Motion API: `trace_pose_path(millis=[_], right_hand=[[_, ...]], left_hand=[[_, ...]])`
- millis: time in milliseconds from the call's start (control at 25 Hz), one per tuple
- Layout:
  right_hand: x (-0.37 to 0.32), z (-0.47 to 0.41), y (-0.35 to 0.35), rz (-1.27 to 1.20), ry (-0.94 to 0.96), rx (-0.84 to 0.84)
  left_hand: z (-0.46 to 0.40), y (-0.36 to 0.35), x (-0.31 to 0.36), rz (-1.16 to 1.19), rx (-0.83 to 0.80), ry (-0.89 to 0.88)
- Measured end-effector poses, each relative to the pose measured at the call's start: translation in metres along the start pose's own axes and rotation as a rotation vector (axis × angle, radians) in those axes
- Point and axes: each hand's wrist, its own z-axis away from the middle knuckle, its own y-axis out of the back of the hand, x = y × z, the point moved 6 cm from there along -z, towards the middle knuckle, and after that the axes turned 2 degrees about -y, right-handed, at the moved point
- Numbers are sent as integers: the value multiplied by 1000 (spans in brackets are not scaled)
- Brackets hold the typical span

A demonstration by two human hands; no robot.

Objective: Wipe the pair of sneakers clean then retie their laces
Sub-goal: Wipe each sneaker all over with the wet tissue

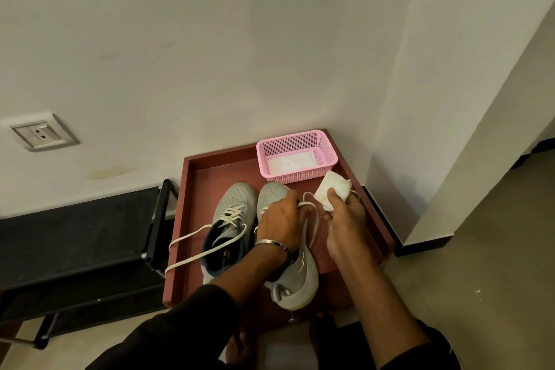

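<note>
Reddish-brown tray [210, 171] holds both grey sneakers side by side, pink basket [295, 156] of spare wipes at its far end; the left sneaker [231, 207] sits loose with laces [192, 249] trailing over the tray edge, so retying isn't started there. My left hand [282, 219] curls around the right sneaker [295, 276], pinching its lace [306, 204], and my right hand [345, 213] grips a folded white wipe [332, 189]. I'd judge wiping mid-way, both laces left.

Grey unlaced sneakers [231, 219] side by side
</note>
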Motion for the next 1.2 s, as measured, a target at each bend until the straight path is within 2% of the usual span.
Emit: trace_pose_path(millis=[80, 160, 240, 360, 480, 560, 640, 760, 960, 1120, 1200], right_hand=[[1, -2, 1, 15, -13, -8], [0, -3, 2, 27, 0, -6], [-1, -4, 3, -7, -3, -3], [2, -5, 3, -78, -38, -2], [8, -7, 7, 23, -54, 37], [14, -6, 7, 129, -70, 26], [19, -3, 6, 212, -92, 2], [26, -1, 4, 306, -120, -39], [27, 4, 0, 489, -74, -73], [28, 4, 1, 547, -54, -80], [29, 5, 1, 555, -52, -78]], left_hand=[[-7, -9, 3, 39, -98, -12], [-14, -5, 4, 101, -101, 40], [-23, 9, 1, 221, -48, 132], [-33, 50, -17, 520, 86, 256], [-35, 100, -46, 668, 258, 368], [-32, 126, -68, 656, 340, 416], [-27, 136, -97, 515, 342, 497], [-17, 123, -134, 324, 190, 591], [-13, 111, -161, 341, 144, 645], [-6, 116, -170, 237, 3, 718], [4, 117, -177, 264, -44, 799]])
